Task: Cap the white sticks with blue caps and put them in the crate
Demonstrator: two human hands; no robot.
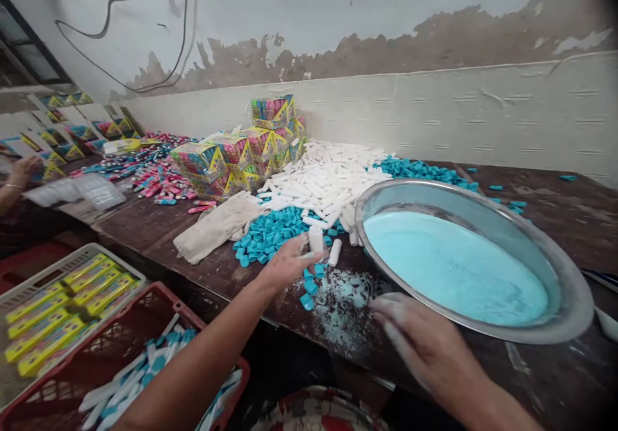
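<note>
My left hand is closed around a short white plastic tube, which stands roughly upright between thumb and fingers. Another white tube lies just right of it. Blue caps are heaped beyond my left hand, and a few are scattered on the table below it. My right hand, dusted with powder, hovers at the near rim of a metal basin. Its fingers are stretched out, with nothing visible in them. Light blue powder fills the bottom of the basin.
White tubes form a large pile behind, near stacked clear packs of coloured tubes. A cloth glove lies on the table. Below left stands a red crate of capped tubes. Another person's hand is at far left.
</note>
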